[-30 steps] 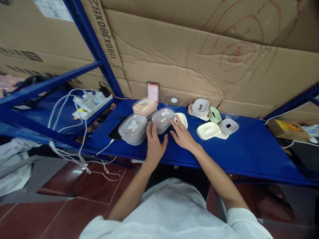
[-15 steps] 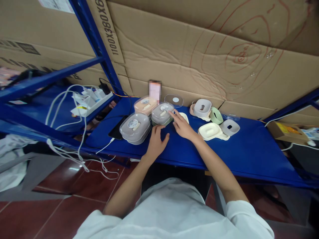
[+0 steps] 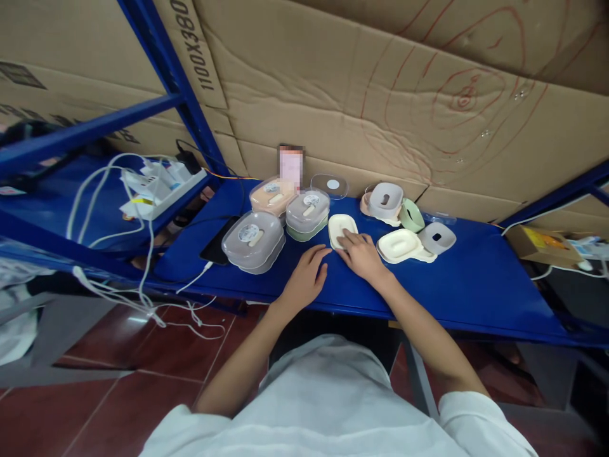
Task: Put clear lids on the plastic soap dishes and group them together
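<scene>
Head view, one frame. The right hand (image 3: pixel 362 255) lies palm down on the blue shelf (image 3: pixel 476 285), fingers loosely spread and flat; the fingertips rest on the near edge of a small cream tray (image 3: pixel 341 228), touching it but not closed around it. The left hand (image 3: pixel 304 279) sits just beside the right, also palm down on the shelf, fingers extended and slightly apart, holding nothing; its fingertips point toward the cream tray without reaching it. The cream tray lies flat on the shelf, just to the right of a grey-lidded box on a green base (image 3: pixel 307 214) and to the left of a larger cream dish (image 3: pixel 402 246). Behind the grey-green box stands a peach box with a clear lid (image 3: pixel 272 195), and nearer the shelf's front edge, to the left, a grey box with a clear lid (image 3: pixel 252 241). A loose clear lid (image 3: pixel 329 186) lies against the cardboard wall (image 3: pixel 380 95). Further right: a grey insert on a pinkish base (image 3: pixel 383 202), a green piece (image 3: pixel 411 217) standing on edge, and a second grey insert (image 3: pixel 436 237) touching the cream dish. A dark phone (image 3: pixel 217 244) lies left of the boxes with a white cable attached. On the adjoining shelf to the left, a white power strip (image 3: pixel 157 187) with cables.
</scene>
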Action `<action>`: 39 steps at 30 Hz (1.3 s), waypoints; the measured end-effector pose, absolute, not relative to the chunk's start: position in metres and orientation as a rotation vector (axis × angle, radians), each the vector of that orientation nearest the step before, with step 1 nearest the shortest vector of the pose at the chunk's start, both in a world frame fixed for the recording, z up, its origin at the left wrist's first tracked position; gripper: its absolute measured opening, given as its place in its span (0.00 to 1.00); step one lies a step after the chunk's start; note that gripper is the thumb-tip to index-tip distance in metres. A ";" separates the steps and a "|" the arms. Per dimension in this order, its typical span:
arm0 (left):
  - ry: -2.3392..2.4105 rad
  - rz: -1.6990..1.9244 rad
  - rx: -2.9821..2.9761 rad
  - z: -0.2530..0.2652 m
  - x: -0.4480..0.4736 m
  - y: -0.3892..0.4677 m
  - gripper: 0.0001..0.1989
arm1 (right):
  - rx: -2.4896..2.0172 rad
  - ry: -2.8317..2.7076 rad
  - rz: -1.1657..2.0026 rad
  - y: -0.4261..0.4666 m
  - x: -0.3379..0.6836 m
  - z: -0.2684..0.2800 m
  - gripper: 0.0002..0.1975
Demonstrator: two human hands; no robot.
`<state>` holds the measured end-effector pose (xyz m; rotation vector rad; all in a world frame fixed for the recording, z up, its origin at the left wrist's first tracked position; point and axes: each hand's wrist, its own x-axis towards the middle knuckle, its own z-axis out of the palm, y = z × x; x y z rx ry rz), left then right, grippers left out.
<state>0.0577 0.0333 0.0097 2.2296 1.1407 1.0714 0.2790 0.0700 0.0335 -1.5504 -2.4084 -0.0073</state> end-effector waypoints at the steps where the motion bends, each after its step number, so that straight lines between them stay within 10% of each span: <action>1: 1.125 1.043 2.266 0.009 0.057 0.033 0.22 | -1.522 -2.437 0.014 0.059 0.282 0.034 0.19; 6: 1.033 0.803 2.514 0.010 0.055 0.028 0.24 | -1.190 -2.512 0.273 0.038 0.312 0.062 0.17; 12: 1.016 0.749 2.552 0.013 0.055 0.014 0.19 | -1.690 -1.962 -0.312 0.104 0.336 0.084 0.25; 19: 0.988 0.890 2.489 0.006 0.040 0.005 0.10 | -1.607 -2.072 -0.247 0.073 0.337 0.073 0.19; 26: 1.019 1.036 2.435 0.002 0.035 0.007 0.31 | -1.149 -2.240 0.221 -0.024 0.332 0.043 0.16; 39: 1.035 1.021 2.596 0.003 0.038 0.004 0.12 | -1.164 -2.311 0.286 -0.033 0.325 0.019 0.22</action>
